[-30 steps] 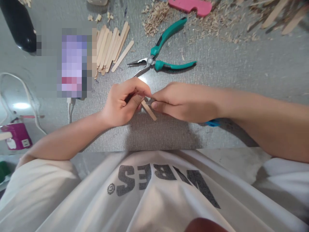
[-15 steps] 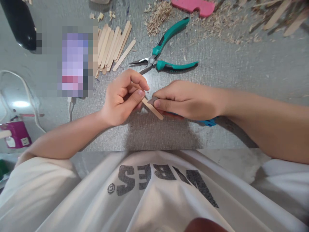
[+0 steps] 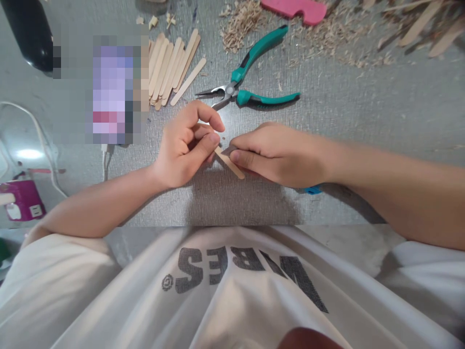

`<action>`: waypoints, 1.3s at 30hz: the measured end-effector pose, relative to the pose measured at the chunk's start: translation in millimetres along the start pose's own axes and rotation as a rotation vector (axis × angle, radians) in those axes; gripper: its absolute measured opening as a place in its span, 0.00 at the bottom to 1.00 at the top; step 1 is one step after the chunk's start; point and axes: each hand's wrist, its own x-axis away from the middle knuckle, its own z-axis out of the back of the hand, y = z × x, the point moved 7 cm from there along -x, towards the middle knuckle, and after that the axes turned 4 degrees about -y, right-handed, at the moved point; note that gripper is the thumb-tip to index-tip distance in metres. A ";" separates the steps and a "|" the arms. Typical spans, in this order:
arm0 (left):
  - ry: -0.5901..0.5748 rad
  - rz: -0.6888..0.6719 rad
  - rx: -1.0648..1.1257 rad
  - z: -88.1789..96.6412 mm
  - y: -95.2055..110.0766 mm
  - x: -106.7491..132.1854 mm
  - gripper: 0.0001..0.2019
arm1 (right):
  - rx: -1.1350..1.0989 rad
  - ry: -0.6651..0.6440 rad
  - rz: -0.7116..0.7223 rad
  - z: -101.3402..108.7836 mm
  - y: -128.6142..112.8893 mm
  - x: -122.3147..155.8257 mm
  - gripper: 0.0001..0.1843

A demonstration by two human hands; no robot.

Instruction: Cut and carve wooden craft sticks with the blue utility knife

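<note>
Over a gray tabletop (image 3: 363,104), left hand (image 3: 185,151) pinches craft stick (image 3: 233,169), right hand (image 3: 278,154) grips utility knife (image 3: 227,150), apparently whittling, next stroke needing steadiness.

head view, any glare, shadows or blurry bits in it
In the head view, glare whitens the table by the white cable and between pliers and left hand; in the head view, shadow darkens the table near the shirt; in the head view, wooden sticks at top right look soft.
</note>
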 end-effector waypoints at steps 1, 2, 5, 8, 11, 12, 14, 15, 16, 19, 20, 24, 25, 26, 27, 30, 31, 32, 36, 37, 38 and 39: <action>0.001 -0.004 -0.001 0.4 -1.2 -0.1 0.24 | -0.011 0.003 -0.012 0.0 -2.0 1.2 0.24; 0.009 -0.012 0.001 1.2 -2.0 -0.4 0.23 | -0.024 0.004 -0.029 -0.3 -3.1 1.9 0.24; 0.047 -0.034 0.008 3.9 -3.4 -1.2 0.23 | -0.068 0.049 -0.121 0.4 -2.3 2.8 0.25; 0.072 -0.035 -0.013 5.2 -4.3 -1.0 0.24 | -0.099 0.110 -0.190 3.2 -0.9 3.6 0.26; 0.080 0.005 -0.052 6.2 -5.8 -0.2 0.25 | -0.079 0.077 -0.179 3.2 -1.4 3.4 0.25; 0.081 0.023 -0.062 6.6 -5.9 0.0 0.24 | -0.074 0.058 -0.163 2.9 -1.6 3.4 0.24; 0.086 0.042 -0.059 6.9 -5.0 0.3 0.23 | -0.078 0.027 -0.125 2.6 -1.5 3.4 0.23; 0.088 0.040 -0.045 6.7 -4.1 0.2 0.22 | -0.081 0.016 -0.108 2.4 -1.1 3.3 0.23; 0.088 0.034 -0.026 6.2 -3.1 0.2 0.21 | -0.082 0.009 -0.097 2.0 -0.3 2.9 0.23; 0.077 0.014 0.022 3.4 -3.5 -0.2 0.21 | -0.081 0.009 -0.095 0.3 4.4 -0.6 0.23; 0.075 0.010 0.028 2.6 -4.8 -0.3 0.21 | -0.088 0.013 -0.103 -0.4 6.6 -2.4 0.23; 0.079 -0.031 0.059 1.3 -9.7 -0.3 0.21 | -0.139 0.040 -0.146 -1.9 14.4 -8.6 0.25; 0.080 -0.048 0.074 1.1 -9.8 -0.3 0.21 | -0.146 0.044 -0.152 -1.8 15.2 -9.1 0.26; 0.078 -0.062 0.086 0.7 -9.6 -0.3 0.20 | -0.147 0.045 -0.152 -1.8 15.5 -9.2 0.26; 0.074 -0.072 0.095 0.2 -9.2 -0.3 0.20 | -0.145 0.042 -0.148 -2.0 15.2 -8.9 0.26; 0.064 -0.085 0.103 -1.5 -7.7 -0.8 0.19 | -0.122 0.045 -0.122 -2.2 13.5 -6.8 0.26; 0.062 -0.090 0.102 -2.1 -7.2 -1.0 0.19 | -0.115 0.051 -0.116 -2.2 13.3 -6.3 0.26; 0.061 -0.096 0.098 -2.5 -6.7 -1.1 0.19 | -0.111 0.060 -0.114 -2.2 13.7 -5.9 0.26; 0.052 -0.093 0.061 -4.3 -7.8 -1.3 0.19 | -0.096 0.050 -0.117 -5.4 18.7 -8.4 0.26; 0.048 -0.089 0.054 -4.6 -8.3 -1.3 0.19 | -0.091 0.042 -0.112 -6.2 19.8 -9.4 0.26; 0.044 -0.089 0.050 -4.7 -8.4 -1.2 0.19 | -0.086 0.034 -0.102 -6.8 20.3 -10.0 0.26; 0.040 -0.092 0.048 -4.5 -8.3 -1.2 0.19 | -0.083 0.026 -0.087 -7.1 20.2 -10.2 0.26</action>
